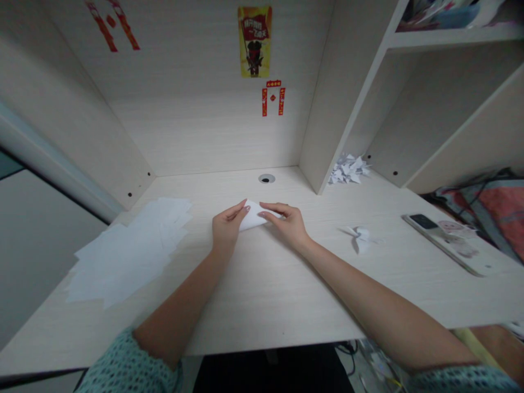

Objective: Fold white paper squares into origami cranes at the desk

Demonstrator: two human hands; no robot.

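Loose sheets (131, 251): near left, well apart from the hands.
Left hand (225, 226): pinching the folded paper (250, 217); I'd hold steady.
Right hand (291, 224): pinching its right end; imo match edges, then crease.
Folded paper: mid-scene, between both hands.

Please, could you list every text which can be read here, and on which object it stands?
"旗开得胜 一飞冲天": yellow poster, slightly blurred, so my reading is likely, not certain.
Small red decoration below it: characters too small to read.
Upper-left red decoration: too blurred.
Phone: nothing readable.
Folded paper: no text visible.
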